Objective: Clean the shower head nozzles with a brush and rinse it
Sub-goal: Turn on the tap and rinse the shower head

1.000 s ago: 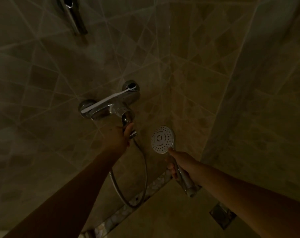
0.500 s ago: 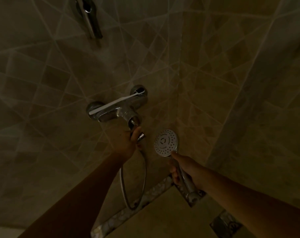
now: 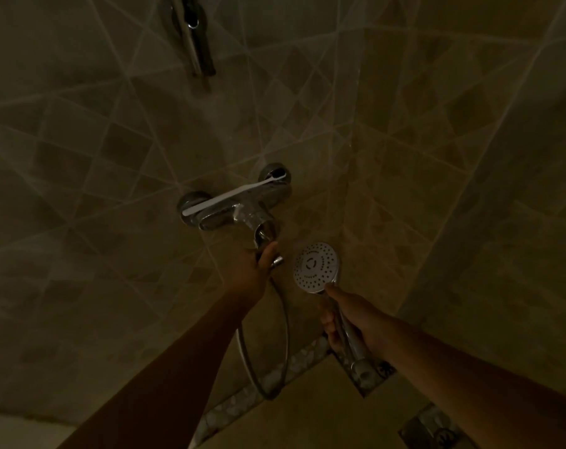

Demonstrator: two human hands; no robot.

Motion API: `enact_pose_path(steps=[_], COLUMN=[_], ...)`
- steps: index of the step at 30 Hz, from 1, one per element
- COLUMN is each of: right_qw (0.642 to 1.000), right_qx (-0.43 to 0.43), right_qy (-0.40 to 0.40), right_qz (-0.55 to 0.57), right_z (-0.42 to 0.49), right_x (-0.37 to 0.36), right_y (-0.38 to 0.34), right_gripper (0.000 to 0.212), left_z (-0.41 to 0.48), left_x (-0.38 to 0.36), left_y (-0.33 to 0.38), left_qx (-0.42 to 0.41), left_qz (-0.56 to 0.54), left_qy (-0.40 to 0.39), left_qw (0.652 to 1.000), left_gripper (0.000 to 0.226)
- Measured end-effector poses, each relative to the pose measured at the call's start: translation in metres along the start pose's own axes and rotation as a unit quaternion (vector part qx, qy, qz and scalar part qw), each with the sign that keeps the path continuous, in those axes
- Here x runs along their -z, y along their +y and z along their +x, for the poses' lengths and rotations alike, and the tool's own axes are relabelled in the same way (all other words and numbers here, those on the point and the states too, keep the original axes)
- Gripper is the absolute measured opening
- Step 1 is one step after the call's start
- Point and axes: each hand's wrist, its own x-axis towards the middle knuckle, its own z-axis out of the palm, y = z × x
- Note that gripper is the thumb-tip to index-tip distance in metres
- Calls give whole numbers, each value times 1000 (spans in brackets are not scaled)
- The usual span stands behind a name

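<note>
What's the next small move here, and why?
Probably lift the lever with the left hand to start water. That hand is already on the lever, the right hand holds the shower head by its handle with the nozzles facing the camera, no spray shows, and the brush lies on the faucet.

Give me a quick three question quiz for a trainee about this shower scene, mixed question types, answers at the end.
1. True or false: the right hand holds the shower head by its handle.
2. What lies on top of the mixer tap? A) sponge B) white toothbrush C) soap bar
3. Fill in: the left hand grips the tap's ____.

Key
1. True
2. B
3. lever
</note>
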Motion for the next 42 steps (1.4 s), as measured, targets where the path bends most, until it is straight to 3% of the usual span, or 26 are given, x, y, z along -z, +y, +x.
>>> enact_pose_path(steps=[9,18,28,42], right_qw=[1000,998,999,1000], right_qx=[10,38,23,10], right_qy=[-9,0,-7,-7], right_qz=[-5,-58,-35,-21], right_z=[1,-2,-4,-11], right_x=[-3,0,-3,1], right_y=[-5,-10,-11,-9], right_gripper=[52,58,56,58], left_z=[-2,-7,-7,-5], left_x=[-2,2,-6,-4], left_y=[3,7,9,2], left_qx=[7,4,39,35], left_qz=[-33,24,-52,-25], left_qy=[18,30,28,14], left_qw=[999,999,998,999], left_gripper=[37,52,45,49])
